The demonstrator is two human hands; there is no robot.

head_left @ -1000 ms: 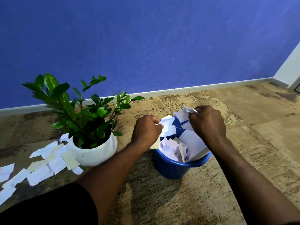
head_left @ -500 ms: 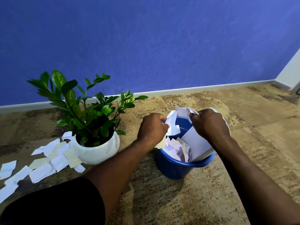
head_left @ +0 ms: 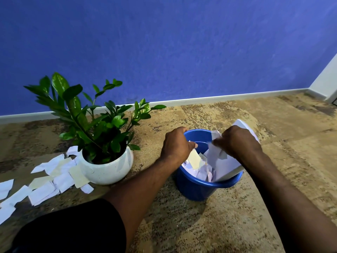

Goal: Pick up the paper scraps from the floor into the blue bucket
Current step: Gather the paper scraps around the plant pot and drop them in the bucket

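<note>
Left hand (head_left: 176,145) curled, pinching cream paper scrap (head_left: 194,159) over round blue plastic bucket (head_left: 197,189). Right hand (head_left: 237,141) curled round bunch of white paper sheets (head_left: 226,165), lower edge resting on near rim. Bucket part full.

Risks:
- big sheet overhangs rim, likely slides out or tips light bucket on release
- loose scraps flutter past rim
- pile of white and cream floor scraps (head_left: 45,190) touches white ceramic plant pot (head_left: 107,170); careless reach may knock pot

No brand, label or readable writing.
</note>
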